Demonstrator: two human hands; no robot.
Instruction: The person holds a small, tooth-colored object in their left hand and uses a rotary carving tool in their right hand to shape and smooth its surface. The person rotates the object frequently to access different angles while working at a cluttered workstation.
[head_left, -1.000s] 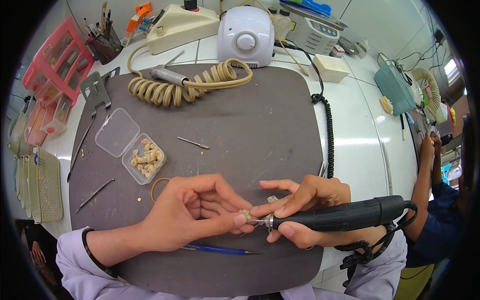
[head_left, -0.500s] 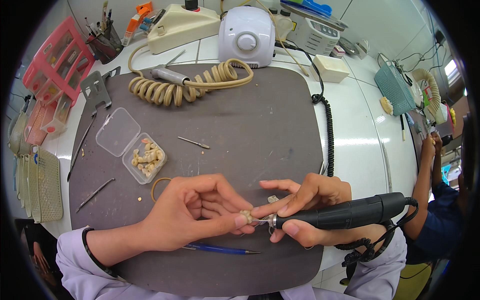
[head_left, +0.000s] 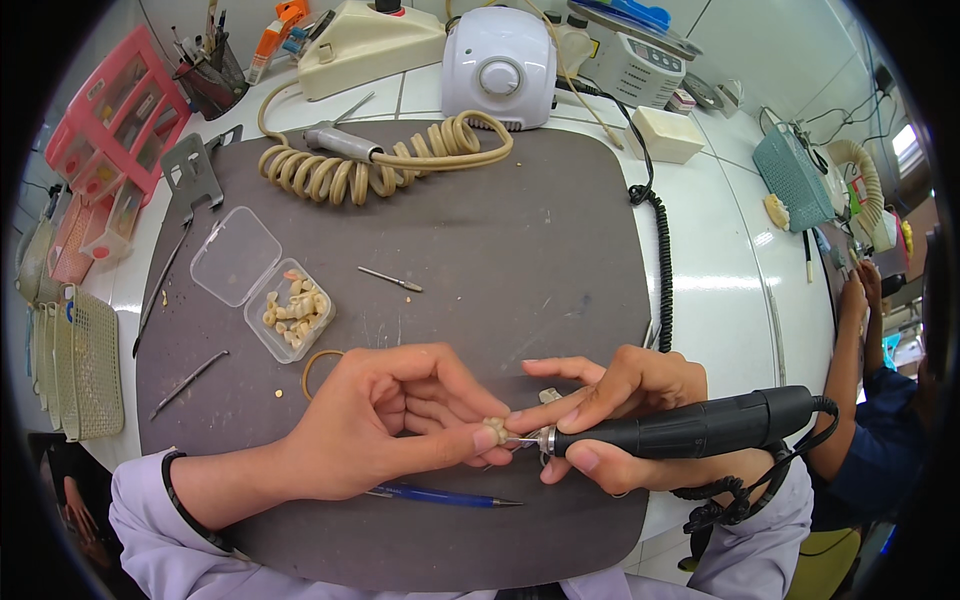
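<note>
Between the thumb and fingertips of my left hand is a small cream tooth-shaped piece. My right hand grips a black rotary handpiece, whose thin metal bur points left and meets the piece or lies right beside it. A coiled cord runs from the handpiece's back end past my right wrist. My right forefinger reaches close to the left fingertips. Under my hands lies a blue pen-like tool. Part of a small pale object shows behind my right fingers; its kind is unclear.
On the dark mat, an open clear box holds several tooth-shaped pieces, near a loose bur and a metal tool. Beyond them lie a coiled beige hose and a white control unit. A person works at far right.
The tooth-shaped piece has turned slightly in my left fingertips. Both hands stay almost in place; the whole view has shifted a little.
</note>
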